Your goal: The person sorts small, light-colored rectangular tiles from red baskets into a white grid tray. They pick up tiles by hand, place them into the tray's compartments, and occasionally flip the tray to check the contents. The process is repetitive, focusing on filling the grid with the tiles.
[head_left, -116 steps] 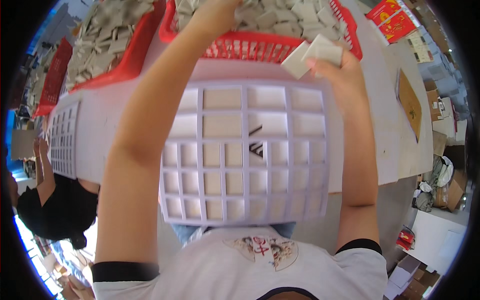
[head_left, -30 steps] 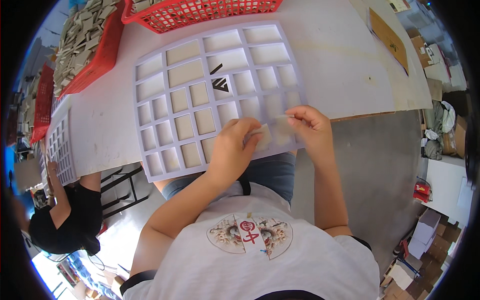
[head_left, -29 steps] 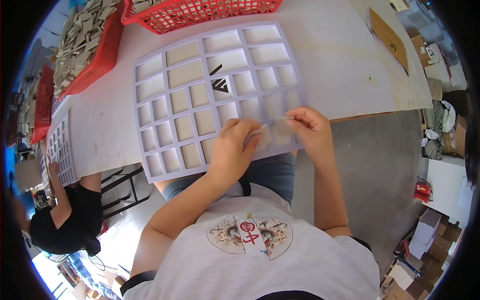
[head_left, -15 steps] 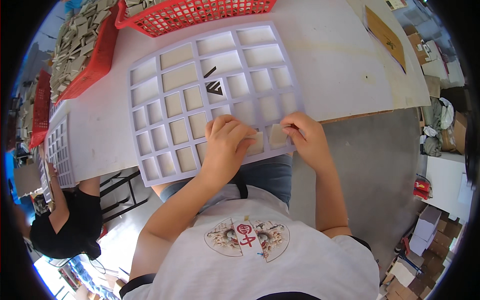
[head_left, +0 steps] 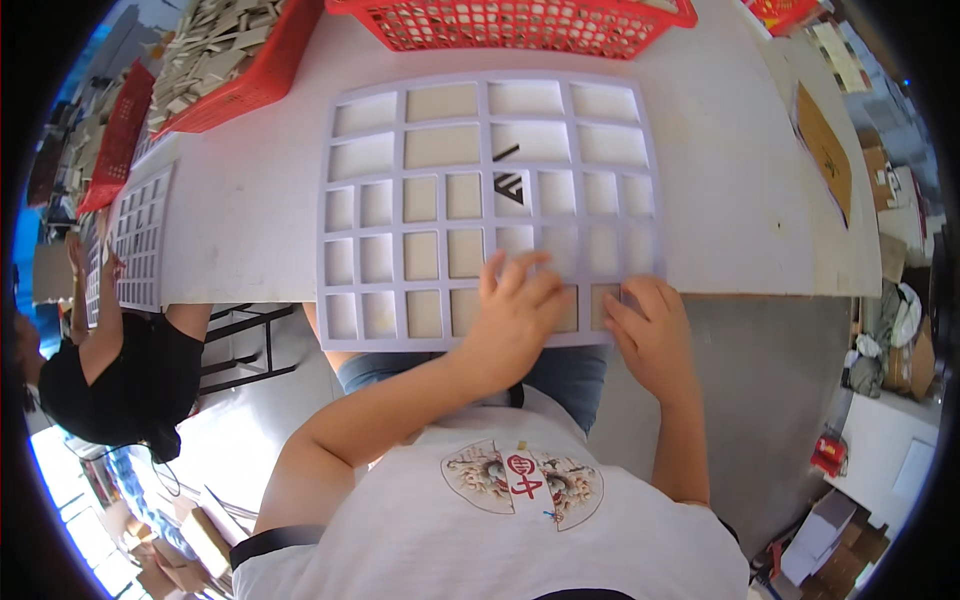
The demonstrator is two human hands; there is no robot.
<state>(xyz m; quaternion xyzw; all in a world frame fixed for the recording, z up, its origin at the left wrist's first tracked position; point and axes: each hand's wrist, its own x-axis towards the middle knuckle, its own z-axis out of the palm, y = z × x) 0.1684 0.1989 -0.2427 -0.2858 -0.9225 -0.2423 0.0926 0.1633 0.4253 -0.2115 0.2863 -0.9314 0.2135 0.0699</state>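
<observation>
A white tray (head_left: 335, 270) divided into many rectangular compartments lies on the table in front of me. Flat grey-beige pieces, like cut board, fill its second column and some cells of the near row. My left hand (head_left: 518, 318) is over the near row with its fingers apart and slightly bent. Beside its fingertips a piece (head_left: 568, 312) sits in a cell, partly covered by the hand. At the tray's near right corner, my right hand (head_left: 652, 335) has thumb and forefinger at the right edge of another piece (head_left: 600, 303), which lies in its compartment.
Red perforated baskets (head_left: 500, 30) stand beyond the tray, and another red basket (head_left: 270, 75) heaped with grey pieces is at the far left. A co-worker (head_left: 130, 370) in black handles a similar tray (head_left: 145, 235) at the left. A brown sheet (head_left: 825, 150) lies at the right.
The right-hand piece, tilted in my fingers before, now lies down in its cell. My left fingers have spread and come off the piece beside them. The view has turned and shifted.
</observation>
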